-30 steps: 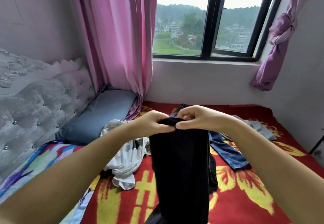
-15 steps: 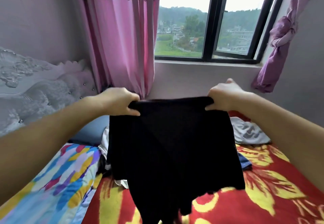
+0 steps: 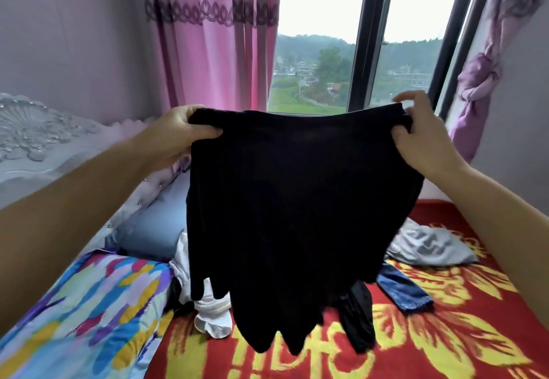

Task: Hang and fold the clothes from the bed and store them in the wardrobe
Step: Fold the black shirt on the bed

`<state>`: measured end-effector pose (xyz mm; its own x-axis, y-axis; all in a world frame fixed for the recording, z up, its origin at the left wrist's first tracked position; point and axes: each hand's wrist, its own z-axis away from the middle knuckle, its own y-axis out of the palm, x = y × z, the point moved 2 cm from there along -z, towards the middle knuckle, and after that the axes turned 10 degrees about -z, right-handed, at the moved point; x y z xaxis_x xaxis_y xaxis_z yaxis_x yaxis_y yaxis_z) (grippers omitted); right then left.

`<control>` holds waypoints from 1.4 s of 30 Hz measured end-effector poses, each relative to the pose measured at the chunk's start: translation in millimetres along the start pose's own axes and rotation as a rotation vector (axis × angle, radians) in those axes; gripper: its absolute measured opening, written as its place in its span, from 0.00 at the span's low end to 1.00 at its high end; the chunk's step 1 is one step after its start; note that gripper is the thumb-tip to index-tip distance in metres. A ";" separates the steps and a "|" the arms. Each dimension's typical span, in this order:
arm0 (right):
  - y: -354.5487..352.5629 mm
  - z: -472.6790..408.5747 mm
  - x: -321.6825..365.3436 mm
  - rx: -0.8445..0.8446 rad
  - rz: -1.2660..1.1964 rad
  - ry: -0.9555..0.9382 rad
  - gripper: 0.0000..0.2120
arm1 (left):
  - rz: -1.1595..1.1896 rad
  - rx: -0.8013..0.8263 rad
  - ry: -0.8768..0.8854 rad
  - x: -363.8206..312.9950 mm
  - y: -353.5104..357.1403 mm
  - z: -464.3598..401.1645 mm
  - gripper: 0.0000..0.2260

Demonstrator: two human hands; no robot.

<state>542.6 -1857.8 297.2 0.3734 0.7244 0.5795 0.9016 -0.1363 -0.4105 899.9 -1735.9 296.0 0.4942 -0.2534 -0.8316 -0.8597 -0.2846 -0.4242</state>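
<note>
Both hands had risen and spread wider; the left hand [image 3: 178, 132] and right hand [image 3: 421, 132] fingers pinched the black garment's [image 3: 297, 200] top corners, hanging above the bed [image 3: 445, 334].

I see matt black cloth garment [image 3: 297, 200], plush red-and-yellow blanket [image 3: 445, 334], smooth glossy multicoloured quilt [image 3: 83, 313], sheer pink cloth curtain [image 3: 214, 52], tufted grey headboard [image 3: 44, 147] with shiny studs, dark window frame [image 3: 367, 37].

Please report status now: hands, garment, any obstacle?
Left hand and right hand grip black garment by top corners. Garment spread, hanging above bed. No obstacle seen.
</note>
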 end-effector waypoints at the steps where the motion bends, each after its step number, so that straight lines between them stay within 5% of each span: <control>1: -4.4 1.5 2.7 -0.050 -0.025 -0.062 0.19 | 0.128 -0.009 0.013 -0.2 -0.6 2.8 0.05; 4: -9.7 6.9 5.7 -0.065 0.032 -0.228 0.19 | 0.259 -0.082 0.047 -0.7 -2.2 10.1 0.13; 7: 0.9 16.3 -8.0 0.127 0.311 -0.247 0.19 | 0.134 -0.072 0.022 6.8 0.8 17.5 0.07; 9: 2.0 22.9 -20.7 0.108 0.371 -0.235 0.18 | 0.043 -0.081 0.023 13.1 0.1 22.1 0.08; 12: 0.0 24.4 -22.7 0.095 0.258 -0.098 0.15 | 0.002 -0.053 0.024 20.2 -11.8 25.0 0.09; 16: 3.8 27.4 -17.4 0.401 0.305 0.072 0.14 | -0.129 0.109 -0.008 42.0 -22.3 33.9 0.09; 20: -6.7 46.2 30.1 0.431 -0.199 0.072 0.03 | -0.115 0.092 -0.004 47.3 -16.9 43.6 0.15; 25: -13.1 72.7 124.7 1.008 -0.711 -0.263 0.05 | 0.382 0.138 0.087 -11.7 30.1 53.6 0.16; 28: 19.2 60.0 126.8 0.800 -0.683 -0.214 0.08 | 0.459 0.348 0.145 -44.5 65.9 58.3 0.08; 32: 58.9 58.3 107.6 0.673 -0.782 -0.026 0.10 | 0.481 0.458 0.145 -62.2 87.2 54.1 0.35; 33: 61.5 59.4 105.9 0.687 -0.772 -0.022 0.09 | 0.468 0.487 0.138 -63.0 87.1 49.6 0.33; 35: 62.9 62.6 106.2 0.714 -0.681 -0.048 0.09 | 0.392 0.525 0.104 -60.5 86.5 47.9 0.12; 38: 69.2 66.2 99.1 0.636 -0.565 -0.077 0.12 | 0.307 0.487 0.090 -44.7 82.9 44.0 0.22; 40: 71.7 66.5 90.5 0.543 -0.522 -0.055 0.13 | 0.329 0.390 0.011 -37.3 75.8 40.4 0.10; 42: 73.0 65.1 83.2 0.469 -0.488 -0.016 0.12 | 0.290 0.408 -0.055 -37.1 66.0 40.8 0.28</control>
<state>625.3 -1763.4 269.6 -0.0590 0.6394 0.7666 0.7748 0.5136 -0.3687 819.6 -1707.5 284.2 0.2297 -0.2167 -0.9488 -0.9464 0.1778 -0.2697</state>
